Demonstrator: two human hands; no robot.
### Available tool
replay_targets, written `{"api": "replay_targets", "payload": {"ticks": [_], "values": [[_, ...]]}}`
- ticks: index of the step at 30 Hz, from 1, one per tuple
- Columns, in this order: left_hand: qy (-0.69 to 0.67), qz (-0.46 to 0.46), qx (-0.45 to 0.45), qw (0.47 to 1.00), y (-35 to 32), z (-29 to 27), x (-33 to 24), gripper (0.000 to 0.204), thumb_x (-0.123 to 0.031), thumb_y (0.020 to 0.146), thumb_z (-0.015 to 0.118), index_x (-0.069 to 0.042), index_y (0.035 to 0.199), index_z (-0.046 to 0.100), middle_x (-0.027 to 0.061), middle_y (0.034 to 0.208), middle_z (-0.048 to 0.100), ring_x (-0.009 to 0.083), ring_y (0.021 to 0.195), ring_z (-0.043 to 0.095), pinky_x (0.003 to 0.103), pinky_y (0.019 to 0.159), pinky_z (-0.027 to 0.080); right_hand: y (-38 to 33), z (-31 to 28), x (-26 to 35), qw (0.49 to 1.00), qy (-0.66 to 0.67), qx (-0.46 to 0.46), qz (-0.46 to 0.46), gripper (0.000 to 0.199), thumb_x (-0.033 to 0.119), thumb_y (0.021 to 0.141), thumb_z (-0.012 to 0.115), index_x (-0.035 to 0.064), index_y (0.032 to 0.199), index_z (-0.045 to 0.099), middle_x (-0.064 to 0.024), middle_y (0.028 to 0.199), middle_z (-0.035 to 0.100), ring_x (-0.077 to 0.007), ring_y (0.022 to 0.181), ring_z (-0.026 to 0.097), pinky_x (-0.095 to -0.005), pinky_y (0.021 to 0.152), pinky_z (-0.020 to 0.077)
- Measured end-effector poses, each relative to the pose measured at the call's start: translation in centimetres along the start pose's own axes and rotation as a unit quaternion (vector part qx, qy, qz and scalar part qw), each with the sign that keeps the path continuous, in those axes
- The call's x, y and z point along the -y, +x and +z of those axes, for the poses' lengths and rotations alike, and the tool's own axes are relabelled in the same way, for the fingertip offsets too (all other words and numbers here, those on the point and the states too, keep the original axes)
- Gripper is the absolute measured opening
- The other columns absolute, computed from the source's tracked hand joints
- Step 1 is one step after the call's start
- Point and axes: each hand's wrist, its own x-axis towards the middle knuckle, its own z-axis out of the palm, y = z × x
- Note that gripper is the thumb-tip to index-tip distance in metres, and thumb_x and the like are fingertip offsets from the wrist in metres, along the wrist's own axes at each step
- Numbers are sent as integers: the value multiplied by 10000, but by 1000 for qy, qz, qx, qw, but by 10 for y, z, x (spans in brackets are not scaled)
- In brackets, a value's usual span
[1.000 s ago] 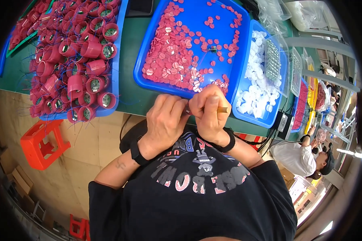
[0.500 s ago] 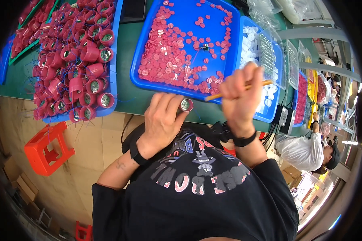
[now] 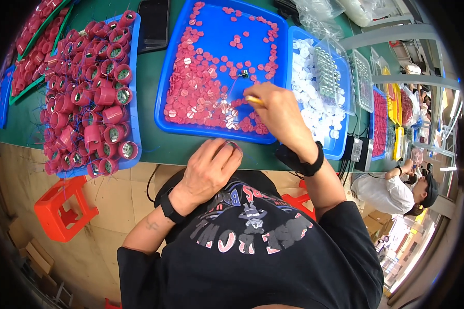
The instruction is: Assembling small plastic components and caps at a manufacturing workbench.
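Observation:
Near the bench's front edge, my left hand (image 3: 210, 170) is closed round a small dark-red round housing (image 3: 235, 146), whose inside is mostly hidden by my fingers. My right hand (image 3: 279, 110) grips a yellow stick-like tool (image 3: 254, 101) and hangs over the front right part of a blue tray (image 3: 161, 110). Flat red discs (image 3: 191, 90) are scattered in that tray, densest at its left and front. A small dark part with a thin wire (image 3: 244, 74) lies among them. What the tool's tip touches cannot be made out.
To the left, a blue tray (image 3: 135, 77) is heaped with red housings holding circuit boards and blue wires. White caps (image 3: 307, 103) fill another tray on the right. A dark phone-like slab (image 3: 153, 24) lies behind. A red stool (image 3: 67, 211) stands below left; a co-worker (image 3: 392, 193) sits at right.
My right hand has swung left and lowered over the disc tray with the yellow tool. My left hand keeps the housing, now turned so its open face is hidden. The view has shifted slightly.

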Motion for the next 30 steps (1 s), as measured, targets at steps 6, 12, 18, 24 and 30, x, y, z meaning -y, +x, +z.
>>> {"api": "replay_targets", "payload": {"ticks": [6,12,18,24,30], "values": [[-324,-202,-34,924,3,-25,-4,269,49,771,622,-8,1033,606,115,940,592,230,856,617,306,718,523,4,12,3,998,-60,27,10,150,1,760,593,60,890,638,-152,790,626,-358,715,611,-422,609,478],[-640,-386,-79,660,8,-45,0,230,-36,895,580,-11,1118,529,61,996,603,127,873,594,251,657,513,-7,-8,31,992,114,-44,37,113,1,763,647,42,868,645,-120,788,653,-278,664,627,-353,577,481],[-678,-459,-17,573,30,-42,-4,239,-138,899,621,-31,1087,519,32,901,621,74,692,561,201,528,460,-26,-6,52,977,142,-120,-100,140,-12,738,688,33,866,651,-86,810,678,-235,666,673,-296,528,511],[-621,-433,-37,653,27,-31,-2,175,-149,901,616,-13,1010,604,1,769,616,26,529,482,178,437,365,-31,1,50,969,109,-150,-162,177,-61,724,671,8,884,646,-115,820,687,-244,681,690,-288,537,528],[-601,-445,-54,661,26,-29,-1,163,-125,894,610,-2,997,638,3,766,631,15,546,472,180,444,351,-31,-6,54,967,234,-90,-55,174,-48,743,684,8,904,648,-109,869,665,-202,663,660,-258,521,488]]}}
